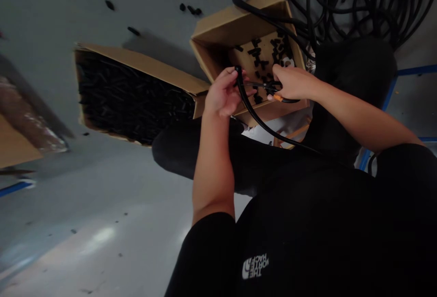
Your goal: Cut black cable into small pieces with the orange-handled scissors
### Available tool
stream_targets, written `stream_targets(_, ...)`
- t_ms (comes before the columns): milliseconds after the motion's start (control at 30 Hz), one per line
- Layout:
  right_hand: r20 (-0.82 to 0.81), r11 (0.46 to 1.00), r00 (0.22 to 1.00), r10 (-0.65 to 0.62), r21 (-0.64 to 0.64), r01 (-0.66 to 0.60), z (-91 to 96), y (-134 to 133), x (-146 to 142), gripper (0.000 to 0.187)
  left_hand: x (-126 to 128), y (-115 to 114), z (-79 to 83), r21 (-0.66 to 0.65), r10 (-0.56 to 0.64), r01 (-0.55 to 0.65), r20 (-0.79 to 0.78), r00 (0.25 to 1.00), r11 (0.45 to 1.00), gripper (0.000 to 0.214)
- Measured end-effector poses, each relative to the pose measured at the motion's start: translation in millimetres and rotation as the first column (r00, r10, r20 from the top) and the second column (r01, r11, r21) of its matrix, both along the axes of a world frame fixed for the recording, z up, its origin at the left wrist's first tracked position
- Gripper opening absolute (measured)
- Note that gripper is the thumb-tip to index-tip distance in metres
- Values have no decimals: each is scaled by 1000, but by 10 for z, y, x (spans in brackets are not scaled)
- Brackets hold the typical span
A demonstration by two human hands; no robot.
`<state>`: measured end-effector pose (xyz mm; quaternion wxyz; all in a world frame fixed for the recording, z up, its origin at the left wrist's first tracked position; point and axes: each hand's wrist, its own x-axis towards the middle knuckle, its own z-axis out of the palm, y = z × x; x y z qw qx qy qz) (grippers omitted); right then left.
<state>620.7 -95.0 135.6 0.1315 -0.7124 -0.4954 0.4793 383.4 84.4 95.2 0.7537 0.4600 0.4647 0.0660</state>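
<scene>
Pinched near its end, a black rubber hose [251, 111] is in my left hand [223, 91], and its length curves down toward my lap. My right hand [294, 83] is closed around a pair of scissors-like cutters [272, 88] with orange and black handles. The blades point left at the hose, close to my left fingers; whether they touch it I cannot tell. Both hands are above an open cardboard box [232, 22], where several short black hose pieces [254, 51] lie on the bottom.
Left of my knee, a long cardboard box [143, 62] is filled with short black pieces [129, 94]. Loops of black hose [362, 6] lie at the upper right. Stray pieces [134, 31] dot the grey floor [136, 197]. Blue tape [416, 70] marks the floor at right.
</scene>
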Motion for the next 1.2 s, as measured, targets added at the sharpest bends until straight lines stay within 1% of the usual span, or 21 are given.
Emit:
stream_targets(100,9,1000,1000,-20,0,20,-35,0,-14,62,41,-66,-15,-11,22,-22,0,1000,1000,48)
stream_targets(267,8,996,998,-67,57,67,-148,8,0,58,198,-231,69,-18,115,-115,-16,993,993,28)
stream_targets(333,-2,992,995,-100,81,100,-194,19,28,54,252,-276,98,-9,118,-118,-47,992,993,27)
stream_targets(400,-6,988,991,-131,77,132,-230,34,51,52,292,-309,113,20,87,-86,-79,993,996,37)
stream_targets(467,-10,988,989,-148,49,148,-258,48,55,53,318,-341,127,77,53,-46,-84,995,996,47)
stream_targets(533,-24,988,989,-149,30,150,-278,53,40,56,334,-376,155,122,13,-4,-73,997,993,52)
stream_targets(567,-35,989,989,-146,30,147,-285,52,27,58,339,-392,176,120,-19,27,-73,997,992,52)
stream_targets(700,-52,990,991,-122,62,125,-261,29,-5,63,323,-403,302,14,-163,165,-100,982,986,46)
stream_targets(900,-62,989,994,-87,116,94,-142,8,60,51,185,-191,457,-86,-210,203,-79,975,975,47)
stream_targets(1000,-88,989,994,-67,123,77,-135,-6,58,49,129,-145,467,-149,-247,235,-71,966,961,47)
stream_targets(1100,-94,991,995,-38,122,50,-148,-17,20,53,109,-192,423,-206,-317,298,-68,946,932,47)
stream_targets(1200,-73,992,997,-8,128,17,-157,-3,-1,52,105,-247,365,-241,-373,352,-45,927,904,46)
